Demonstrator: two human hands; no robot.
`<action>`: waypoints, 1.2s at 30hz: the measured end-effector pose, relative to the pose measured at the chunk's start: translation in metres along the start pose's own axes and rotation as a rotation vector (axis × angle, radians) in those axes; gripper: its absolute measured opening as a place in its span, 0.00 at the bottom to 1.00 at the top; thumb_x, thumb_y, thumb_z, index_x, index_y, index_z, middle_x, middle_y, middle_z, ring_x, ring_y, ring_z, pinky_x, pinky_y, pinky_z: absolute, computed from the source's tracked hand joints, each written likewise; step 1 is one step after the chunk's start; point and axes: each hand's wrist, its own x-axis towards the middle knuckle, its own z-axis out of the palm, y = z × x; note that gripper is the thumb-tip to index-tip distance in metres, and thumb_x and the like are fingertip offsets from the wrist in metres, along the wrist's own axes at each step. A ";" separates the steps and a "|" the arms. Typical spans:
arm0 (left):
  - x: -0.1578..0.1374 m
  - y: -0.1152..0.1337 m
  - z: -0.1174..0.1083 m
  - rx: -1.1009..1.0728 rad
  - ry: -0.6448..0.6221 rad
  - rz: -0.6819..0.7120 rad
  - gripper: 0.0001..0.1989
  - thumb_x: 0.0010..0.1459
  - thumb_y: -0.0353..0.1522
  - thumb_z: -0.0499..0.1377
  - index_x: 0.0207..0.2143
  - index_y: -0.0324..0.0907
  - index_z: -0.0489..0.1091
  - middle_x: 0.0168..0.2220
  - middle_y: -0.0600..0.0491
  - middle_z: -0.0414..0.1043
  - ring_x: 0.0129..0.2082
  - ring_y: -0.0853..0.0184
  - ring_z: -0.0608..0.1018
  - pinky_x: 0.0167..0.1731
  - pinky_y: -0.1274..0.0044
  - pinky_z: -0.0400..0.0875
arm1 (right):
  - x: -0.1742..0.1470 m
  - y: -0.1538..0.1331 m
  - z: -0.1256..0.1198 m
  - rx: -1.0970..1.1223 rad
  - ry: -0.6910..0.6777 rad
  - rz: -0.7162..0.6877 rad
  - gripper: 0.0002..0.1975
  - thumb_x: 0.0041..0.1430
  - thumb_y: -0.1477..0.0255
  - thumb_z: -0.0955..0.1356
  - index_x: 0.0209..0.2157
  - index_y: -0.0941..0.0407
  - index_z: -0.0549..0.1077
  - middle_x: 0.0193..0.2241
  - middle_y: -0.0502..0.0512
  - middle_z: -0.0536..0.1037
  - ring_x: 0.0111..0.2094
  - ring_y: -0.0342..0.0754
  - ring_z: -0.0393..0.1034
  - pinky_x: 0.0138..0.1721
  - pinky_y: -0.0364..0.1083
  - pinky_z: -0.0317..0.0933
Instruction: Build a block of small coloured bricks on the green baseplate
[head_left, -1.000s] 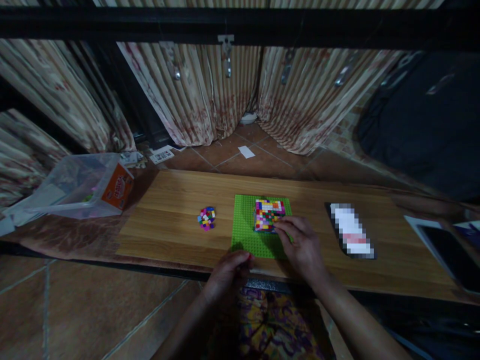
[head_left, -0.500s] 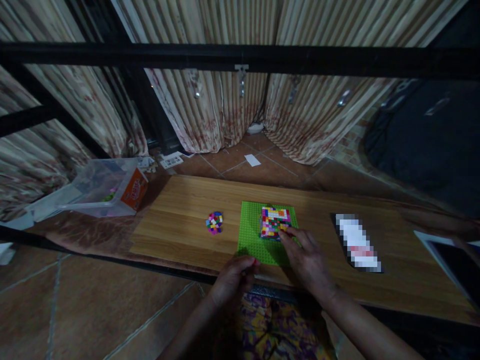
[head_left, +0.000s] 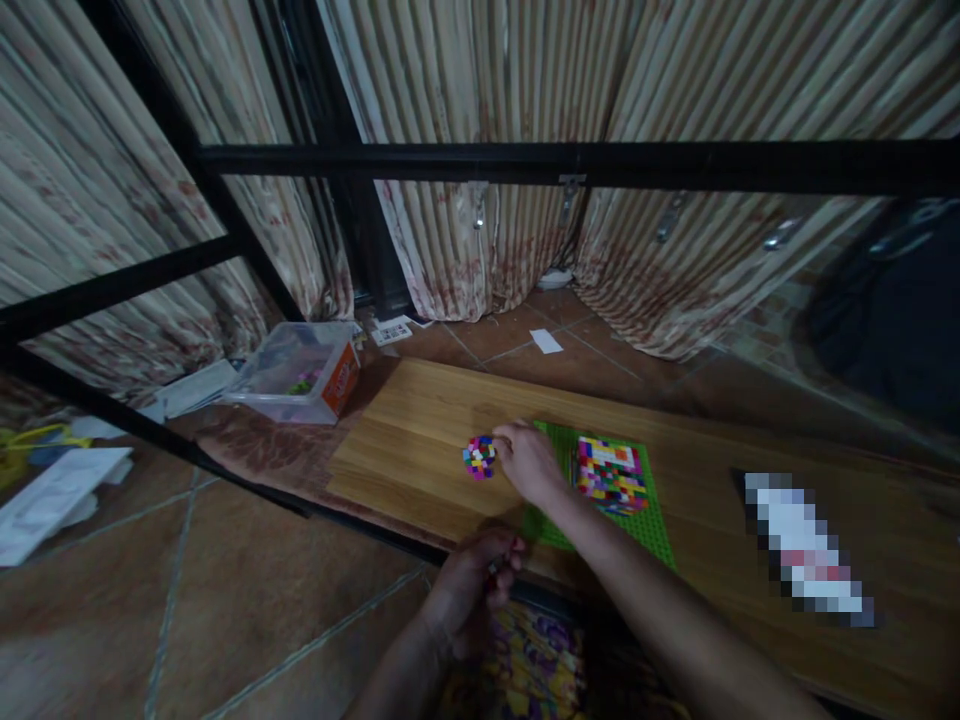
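A loose pile of small coloured toy bricks (head_left: 478, 460) lies on the wooden tabletop. My right hand (head_left: 527, 462) reaches to the pile's right edge with its fingers bent together; what they pinch, if anything, is hidden. My left hand (head_left: 474, 582) is closed near the table's front edge, with a small red brick (head_left: 517, 544) showing at its fingertips. The green baseplate (head_left: 660, 530) lies right of the pile, partly behind my right hand and forearm. On it stands a block of multicoloured bricks (head_left: 611, 475) fitted closely together.
The wooden table (head_left: 420, 400) stretches across, with a blurred-out flat object (head_left: 806, 550) on its right. A clear plastic box (head_left: 289, 375) with an orange label stands beyond the left end. A dark metal bar (head_left: 480, 160) crosses in front of the curtains.
My right hand has left the brick block and moved left to the loose pile. My left hand stays closed near the front edge. The view has turned left.
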 end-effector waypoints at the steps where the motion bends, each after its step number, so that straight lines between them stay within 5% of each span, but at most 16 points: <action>1: -0.002 0.002 -0.003 -0.022 0.007 0.010 0.12 0.47 0.37 0.62 0.30 0.36 0.71 0.23 0.56 0.63 0.17 0.80 0.56 0.16 0.82 0.41 | 0.010 0.001 0.008 -0.007 -0.014 0.013 0.10 0.58 0.76 0.62 0.33 0.56 0.76 0.32 0.56 0.76 0.36 0.47 0.70 0.39 0.44 0.60; 7: -0.006 0.008 -0.020 -0.074 0.068 0.008 0.12 0.46 0.36 0.62 0.30 0.36 0.71 0.23 0.56 0.63 0.17 0.80 0.56 0.15 0.83 0.40 | 0.032 0.004 0.036 -0.010 -0.058 0.045 0.09 0.54 0.77 0.65 0.27 0.57 0.77 0.30 0.56 0.76 0.32 0.46 0.70 0.35 0.43 0.58; 12: -0.004 0.009 -0.024 -0.058 0.083 -0.016 0.12 0.47 0.36 0.62 0.31 0.36 0.71 0.24 0.56 0.63 0.17 0.80 0.57 0.15 0.83 0.41 | 0.023 -0.002 0.019 0.023 -0.016 0.055 0.10 0.57 0.77 0.63 0.30 0.56 0.77 0.32 0.56 0.76 0.35 0.47 0.70 0.37 0.43 0.59; 18: 0.001 0.002 -0.015 -0.017 0.019 0.003 0.11 0.49 0.37 0.61 0.30 0.36 0.71 0.24 0.57 0.63 0.17 0.81 0.57 0.15 0.84 0.43 | -0.068 0.020 -0.017 0.260 0.210 -0.031 0.08 0.61 0.72 0.64 0.38 0.53 0.74 0.34 0.52 0.76 0.38 0.47 0.70 0.41 0.45 0.62; 23: 0.010 -0.007 -0.002 0.018 -0.069 -0.043 0.13 0.48 0.38 0.62 0.29 0.36 0.71 0.24 0.57 0.64 0.15 0.81 0.57 0.14 0.83 0.42 | -0.132 0.059 -0.028 0.210 0.335 0.025 0.06 0.60 0.70 0.64 0.36 0.52 0.74 0.34 0.52 0.77 0.37 0.48 0.70 0.39 0.47 0.65; 36: 0.010 -0.012 0.009 0.037 -0.019 -0.042 0.12 0.48 0.38 0.61 0.29 0.37 0.70 0.23 0.58 0.64 0.16 0.81 0.57 0.14 0.83 0.42 | -0.113 0.098 -0.036 -0.016 0.465 -0.152 0.07 0.60 0.72 0.65 0.36 0.53 0.76 0.33 0.53 0.75 0.36 0.48 0.66 0.38 0.48 0.63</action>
